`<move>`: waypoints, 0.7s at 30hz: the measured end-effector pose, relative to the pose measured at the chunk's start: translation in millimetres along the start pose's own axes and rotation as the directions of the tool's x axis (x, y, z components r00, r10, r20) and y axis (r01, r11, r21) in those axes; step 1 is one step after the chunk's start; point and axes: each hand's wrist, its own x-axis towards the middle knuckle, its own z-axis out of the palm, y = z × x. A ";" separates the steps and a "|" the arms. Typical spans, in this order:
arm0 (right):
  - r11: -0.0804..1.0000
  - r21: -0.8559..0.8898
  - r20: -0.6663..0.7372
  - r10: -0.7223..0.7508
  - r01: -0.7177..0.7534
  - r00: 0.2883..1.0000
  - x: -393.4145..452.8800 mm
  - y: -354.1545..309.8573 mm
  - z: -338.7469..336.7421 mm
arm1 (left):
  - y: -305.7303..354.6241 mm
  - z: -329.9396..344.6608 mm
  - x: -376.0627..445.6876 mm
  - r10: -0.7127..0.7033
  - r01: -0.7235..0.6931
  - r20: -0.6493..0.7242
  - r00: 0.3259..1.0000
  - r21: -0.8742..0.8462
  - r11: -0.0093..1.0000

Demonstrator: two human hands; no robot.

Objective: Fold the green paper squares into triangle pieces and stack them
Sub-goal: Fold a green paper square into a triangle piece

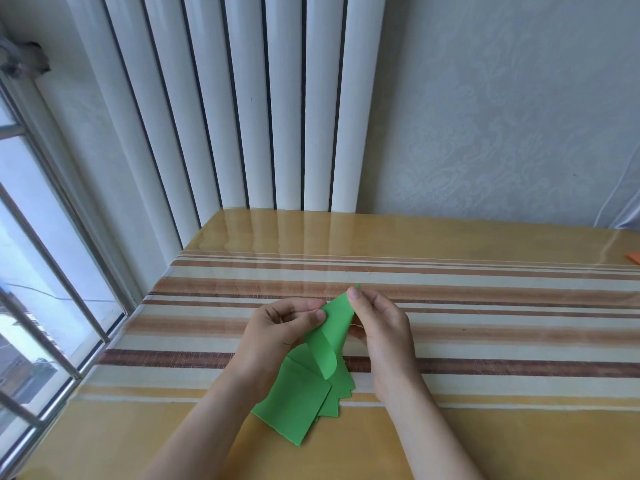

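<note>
The right hand pinches the far tip of a green paper sheet between thumb and forefinger, and the left hand pinches the sheet's left edge a little lower, so both grips are closed on the same piece. The sheet is held above the table, its pointed end aimed away from the person, and its near part curls over in a soft, uncreased loop. Directly beneath that loop lies a stack of green paper pieces, flat on the table between the two forearms; its right-hand edges fan out in a row of small stepped corners, while a broad square face sits on top toward the left. The table carries a glossy striped covering in cream, orange and brown bands. At the far right edge a small orange scrap lies well apart from the green paper. Behind the table stand a white ribbed radiator and a pale patterned wall, with a window along the left.
</note>
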 end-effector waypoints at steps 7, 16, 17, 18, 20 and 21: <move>0.992 -0.075 -0.049 -0.107 0.103 0.993 2.6 1.4 -0.7 | 0.6 -0.9 -0.4 -0.006 0.006 0.009 1.000 0.012 1.000; 0.985 -0.020 0.236 0.172 -0.172 0.956 -5.2 -3.7 1.1 | -0.8 -3.8 2.6 0.016 -0.019 -0.041 0.999 -0.084 0.996; 0.985 -0.040 0.237 0.175 -0.170 0.956 -6.0 -3.7 2.0 | -0.6 -4.0 2.7 0.012 -0.016 -0.041 0.999 -0.103 0.995; 0.986 -0.048 0.221 0.166 -0.159 0.961 -6.5 -4.2 2.9 | -0.2 -4.1 2.7 0.008 -0.012 -0.039 0.999 -0.116 0.993; 0.991 -0.042 0.165 0.130 -0.124 0.978 -7.1 -5.8 3.3 | -0.4 -4.0 2.6 0.003 -0.007 -0.034 0.999 -0.118 0.993; 0.993 -0.044 0.134 0.110 -0.105 0.985 -6.8 -6.5 3.1 | -1.1 -3.7 2.3 0.005 -0.008 -0.035 0.999 -0.097 0.995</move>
